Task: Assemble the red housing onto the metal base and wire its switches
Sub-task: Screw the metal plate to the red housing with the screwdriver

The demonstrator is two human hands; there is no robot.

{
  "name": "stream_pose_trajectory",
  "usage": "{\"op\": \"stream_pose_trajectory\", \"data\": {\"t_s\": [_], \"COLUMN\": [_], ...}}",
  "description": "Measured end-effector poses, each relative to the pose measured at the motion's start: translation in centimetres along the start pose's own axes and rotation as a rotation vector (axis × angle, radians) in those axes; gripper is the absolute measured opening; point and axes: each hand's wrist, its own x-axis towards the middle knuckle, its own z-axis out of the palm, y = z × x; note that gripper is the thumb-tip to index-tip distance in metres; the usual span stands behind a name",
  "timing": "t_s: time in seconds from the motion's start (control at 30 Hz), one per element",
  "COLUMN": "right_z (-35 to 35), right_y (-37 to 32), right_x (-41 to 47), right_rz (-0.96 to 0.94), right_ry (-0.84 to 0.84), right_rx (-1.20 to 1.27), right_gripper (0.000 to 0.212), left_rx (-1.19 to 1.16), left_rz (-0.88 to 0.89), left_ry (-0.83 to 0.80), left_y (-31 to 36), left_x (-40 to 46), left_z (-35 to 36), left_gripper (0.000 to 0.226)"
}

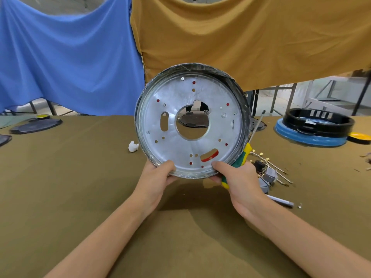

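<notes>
A round metal base with a large centre hole stands upright on its edge above the table, its flat face toward me. Red housing shows through the slot and the small holes behind it, and a black rim wraps the back. My left hand grips the lower left edge with the thumb on the face. My right hand grips the lower right edge and also holds a yellow-green screwdriver, whose shaft points up past the rim. Switches with wires lie on the table to the right.
An olive cloth covers the table. A white scrap lies left of the base. A black ring on a blue disc sits far right; dark lids sit far left. A grey pen lies near my right wrist.
</notes>
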Motion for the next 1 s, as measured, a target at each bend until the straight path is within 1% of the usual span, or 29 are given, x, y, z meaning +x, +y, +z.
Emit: {"op": "stream_pose_trajectory", "data": {"t_s": [0.1,0.33,0.47,0.53,0.63,0.7,0.77,0.87,0.93,1.0], "right_z": [0.2,0.5,0.5,0.4,0.4,0.2,-0.8,-3.0,-4.9,-6.7], "right_y": [0.1,0.3,-0.1,-0.3,-1.1,-2.1,-3.7,-6.1,-7.4,-8.6], "right_x": [-0.2,-0.6,-0.3,-0.3,-0.3,0.1,1.1,2.1,2.3,2.1], "right_rz": [-0.005,0.006,0.006,0.007,0.046,0.070,0.064,0.057,0.079,0.078], "right_ry": [0.028,0.084,0.102,0.079,-0.012,-0.018,0.022,-0.046,-0.126,-0.181], "right_rx": [-0.017,-0.063,-0.070,-0.076,-0.095,-0.143,-0.245,-0.510,-0.769,-1.081], "right_gripper": [0.031,0.043,0.034,0.030,0.026,0.028,0.032,0.022,0.023,0.027], "left_rx": [-0.008,-0.069,-0.122,-0.162,-0.238,-0.280,-0.300,-0.299,-0.283,-0.256], "left_rz": [-0.015,-0.037,-0.073,-0.092,-0.095,-0.088,-0.080,-0.077,-0.087,-0.102], "left_ry": [0.000,0.004,-0.025,-0.024,0.021,0.047,0.073,0.100,0.095,0.094], "left_y": [0.3,0.5,0.2,-0.1,-0.3,-0.3,-0.2,-0.2,-0.2,-0.3], "left_x": [-0.1,-0.2,-0.1,0.0,0.2,0.4,0.6,0.8,0.9,0.9], "left_z": [-0.1,-0.2,0.2,0.3,0.2,-0.1,-0.6,-1.1,-1.1,-1.0], "left_gripper": [0.051,0.052,0.047,0.050,0.052,0.051,0.052,0.054,0.051,0.051]}}
